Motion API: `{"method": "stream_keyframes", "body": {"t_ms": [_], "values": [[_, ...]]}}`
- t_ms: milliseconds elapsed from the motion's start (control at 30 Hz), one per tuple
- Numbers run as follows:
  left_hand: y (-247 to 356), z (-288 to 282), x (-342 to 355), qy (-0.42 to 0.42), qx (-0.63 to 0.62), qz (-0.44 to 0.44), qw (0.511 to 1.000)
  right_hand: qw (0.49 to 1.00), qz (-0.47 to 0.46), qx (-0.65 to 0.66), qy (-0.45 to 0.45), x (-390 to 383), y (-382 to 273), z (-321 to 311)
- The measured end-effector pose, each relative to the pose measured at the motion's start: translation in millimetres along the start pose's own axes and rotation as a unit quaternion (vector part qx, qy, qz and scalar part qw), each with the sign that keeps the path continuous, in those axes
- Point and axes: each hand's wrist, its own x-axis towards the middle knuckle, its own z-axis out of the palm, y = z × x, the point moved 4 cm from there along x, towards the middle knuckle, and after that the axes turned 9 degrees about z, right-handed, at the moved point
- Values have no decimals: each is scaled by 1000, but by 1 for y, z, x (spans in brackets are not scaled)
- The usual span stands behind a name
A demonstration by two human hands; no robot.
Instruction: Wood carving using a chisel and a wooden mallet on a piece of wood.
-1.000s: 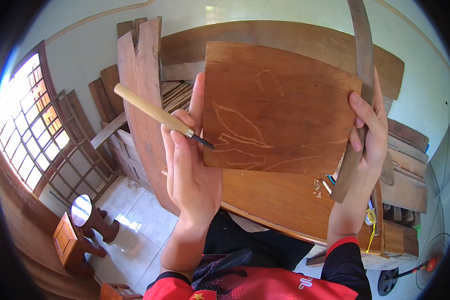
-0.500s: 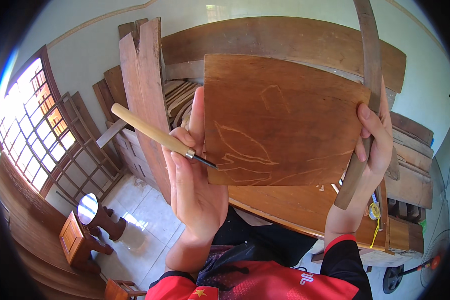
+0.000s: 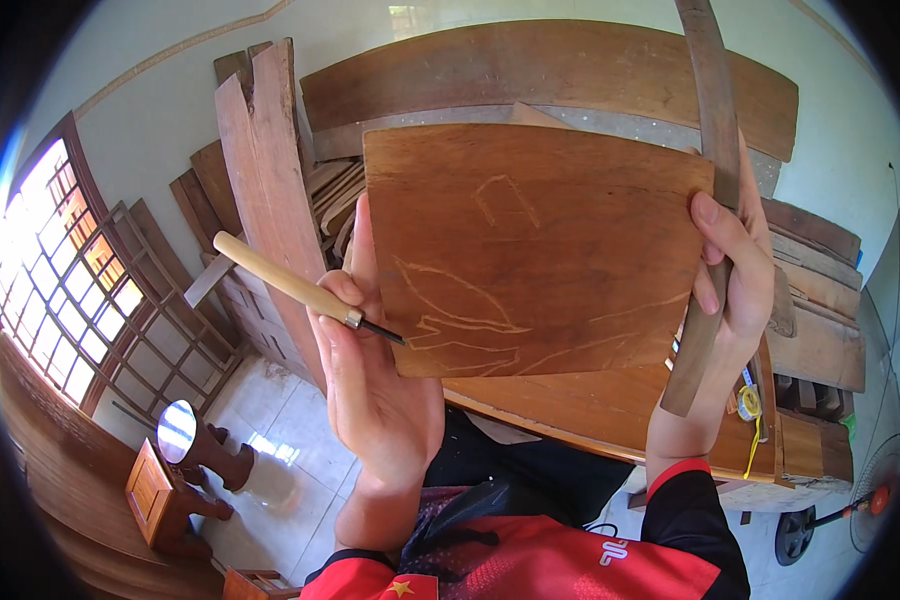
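A brown wooden board (image 3: 570, 270) is held up in front of me. Light lines carved into its face form a leaf-like outline, a small open shape above and long strokes along the bottom. My left hand (image 3: 380, 420) grips a carving chisel (image 3: 285, 280) by its pale round handle, and also supports the board's left edge, with some fingers hidden behind it. The chisel's dark tip lies near the lower left corner; I cannot tell if it touches. My right hand (image 3: 745, 270) clasps the board's right edge together with a long dark wooden strip (image 3: 710, 110), which stands nearly upright.
Below the board lies a wooden tabletop (image 3: 550, 410), with a tape measure (image 3: 749, 403) at its right. Planks (image 3: 270, 160) lean at the back left, and more boards (image 3: 815, 340) are stacked at right. A round-topped stool (image 3: 178, 432) stands on the floor at left.
The board has moved left and turned slightly, with both hands, the chisel and the strip moving along. The view has also shifted a little. Both grips look the same.
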Motion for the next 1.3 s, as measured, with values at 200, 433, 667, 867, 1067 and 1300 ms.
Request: {"method": "stream_keyframes", "body": {"t_ms": [200, 433, 667, 867, 1067, 1300], "values": [[1, 3, -4, 10, -12, -10, 1000, 1000, 2, -12, 9, -4, 1, -3], [-28, -26, -7, 43, -20, -67, 997, 993, 82, -58, 54, -3, 43, -18], [-99, -108, -44, 92, 28, -190, 977, 953, 221, -172, 115, 1, 142, -54], [-149, -157, -68, 114, 37, -291, 949, 913, 325, -185, 163, -11, 222, -88], [-178, -185, -79, 110, 161, -406, 893, 877, 404, -150, 211, -34, 268, -117], [-199, -222, -73, -52, 303, -490, 816, 841, 453, -144, 260, -49, 291, -126]]}}
